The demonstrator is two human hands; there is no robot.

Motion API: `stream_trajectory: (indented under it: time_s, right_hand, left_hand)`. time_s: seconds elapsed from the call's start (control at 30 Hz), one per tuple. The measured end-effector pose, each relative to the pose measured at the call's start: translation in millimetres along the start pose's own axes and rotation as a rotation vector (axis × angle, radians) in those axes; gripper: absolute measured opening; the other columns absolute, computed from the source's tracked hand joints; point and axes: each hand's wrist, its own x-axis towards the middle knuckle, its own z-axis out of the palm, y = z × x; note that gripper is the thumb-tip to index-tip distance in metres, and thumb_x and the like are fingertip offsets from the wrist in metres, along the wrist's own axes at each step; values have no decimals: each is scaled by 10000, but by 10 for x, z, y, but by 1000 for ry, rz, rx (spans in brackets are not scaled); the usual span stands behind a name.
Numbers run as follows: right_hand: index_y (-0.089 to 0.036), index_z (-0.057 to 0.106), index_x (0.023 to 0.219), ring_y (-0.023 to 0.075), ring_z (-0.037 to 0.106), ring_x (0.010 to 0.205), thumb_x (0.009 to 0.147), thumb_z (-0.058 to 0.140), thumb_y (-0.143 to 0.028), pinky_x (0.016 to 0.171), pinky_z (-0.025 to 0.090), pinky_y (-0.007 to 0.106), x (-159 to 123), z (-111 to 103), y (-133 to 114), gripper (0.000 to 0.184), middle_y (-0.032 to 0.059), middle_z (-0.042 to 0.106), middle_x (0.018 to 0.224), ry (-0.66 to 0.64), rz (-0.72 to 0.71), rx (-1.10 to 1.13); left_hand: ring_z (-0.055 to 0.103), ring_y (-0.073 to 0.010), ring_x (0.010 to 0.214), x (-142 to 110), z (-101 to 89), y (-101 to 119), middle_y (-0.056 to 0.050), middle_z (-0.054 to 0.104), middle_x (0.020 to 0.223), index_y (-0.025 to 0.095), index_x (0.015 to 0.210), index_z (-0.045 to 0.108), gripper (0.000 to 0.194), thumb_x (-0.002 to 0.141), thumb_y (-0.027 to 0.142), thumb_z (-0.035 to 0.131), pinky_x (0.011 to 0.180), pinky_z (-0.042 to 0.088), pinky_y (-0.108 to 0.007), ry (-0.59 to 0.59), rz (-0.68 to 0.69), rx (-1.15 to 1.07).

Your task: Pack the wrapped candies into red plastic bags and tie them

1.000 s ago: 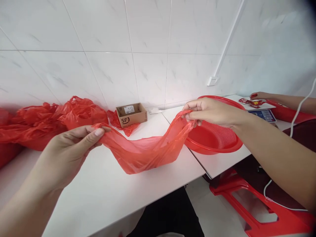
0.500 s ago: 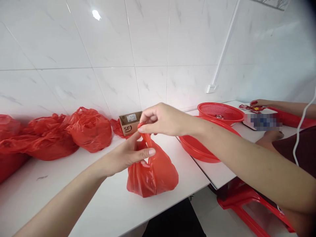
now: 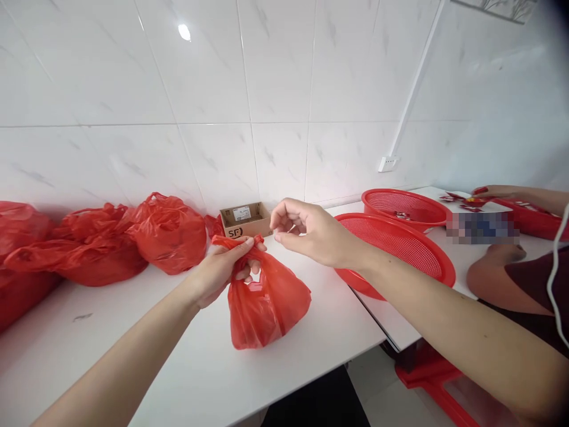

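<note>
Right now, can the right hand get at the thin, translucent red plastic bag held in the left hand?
Likely yes: the right hand looks empty and near the bag, with nothing visible between; only the left hand covers part of the bag's gathered top.

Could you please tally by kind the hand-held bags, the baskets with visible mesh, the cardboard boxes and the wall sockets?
Red bag in the left hand: 1
Red mesh baskets: 2 (front basket, rear basket)
Cardboard box: 1
Wall socket: 1
Total: 5
</note>
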Motion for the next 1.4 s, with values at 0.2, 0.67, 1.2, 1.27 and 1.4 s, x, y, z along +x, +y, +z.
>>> stream_trajectory:
  time_s: [0.2, 0.67, 1.2, 1.27, 1.4]
  right_hand:
    - [-225, 585, 952, 139, 573, 901, 813, 560, -183, 765, 456, 290, 28, 95, 7, 148, 5, 642, 977, -67, 31, -149]
    - [-257, 586, 1096, 173, 492, 1250, 930, 531, -293, 1049, 380, 364, -224, 226, 29, 178, 46, 559, 1291, -139, 15, 82]
    - [-208, 587, 843, 132, 500, 659, 984, 388, -345, 610, 374, 261, -348, 465, 473, 280, -5, 576, 734, -102, 143, -119]
    - [-210, 605, 807, 149, 497, 657, 973, 400, -316, 637, 354, 280, -504, 399, 541, 285, 4, 573, 683, -79, 93, -381]
    - [-235, 652, 834, 177, 579, 703, 978, 371, -321, 658, 365, 292, -891, 234, 908, 327, 25, 666, 765, -68, 277, -531]
  left_hand:
    - [406, -84, 545, -42, -41, -8, 19, 497, 621, 172, 847, 618, 341, 932, 478, 493, 554, 371, -207, -59, 5, 59]
    - [585, -171, 797, -94, -119, -14, -15, 621, 805, 215, 848, 672, 65, 842, 259, 624, 756, 467, -299, -202, 189, 404]
    - [660, -214, 869, -35, -246, -443, -62, 710, 991, 256, 1144, 639, 313, 883, 231, 467, 717, 496, -293, 114, 609, 1022]
    - [662, -229, 895, -90, -482, -573, -63, 727, 1007, 251, 1099, 666, 289, 909, 278, 450, 752, 499, -311, 125, 511, 1049]
    - [678, -240, 825, -280, -933, -916, -60, 745, 890, 234, 859, 683, 277, 916, 377, 453, 770, 513, -328, 228, 325, 1027]
